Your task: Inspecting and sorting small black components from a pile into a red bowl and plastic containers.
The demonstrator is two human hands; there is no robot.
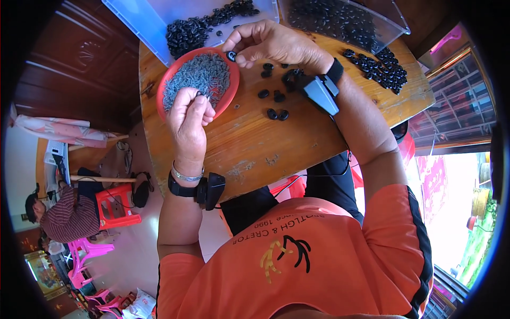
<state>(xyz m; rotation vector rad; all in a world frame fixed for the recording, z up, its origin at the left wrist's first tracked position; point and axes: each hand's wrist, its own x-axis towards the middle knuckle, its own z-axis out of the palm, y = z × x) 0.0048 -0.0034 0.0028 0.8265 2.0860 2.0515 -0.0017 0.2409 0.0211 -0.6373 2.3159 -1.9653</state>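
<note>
My right hand point(273, 45) reaches over the table and pinches a small round black part point(231, 56) between thumb and fingers, at the right rim of a red bowl point(234, 85). Many small, thin grey pieces point(204, 72), possibly screws, fill the bowl. My left hand point(190, 109) is at the bowl's near side, its thumb and fingers pressed together over the grey pieces. Something tiny and dark shows at its fingertips, too small to name. Several loose black parts point(279, 95) lie on the wooden table below my right hand.
A clear plastic bin point(143, 26) holding black parts stands behind the bowl. Another clear bin point(393, 32) of black parts is at the far right, with a pile of black parts point(380, 69) beside it. A person point(69, 215) sits at left near a red stool point(119, 204).
</note>
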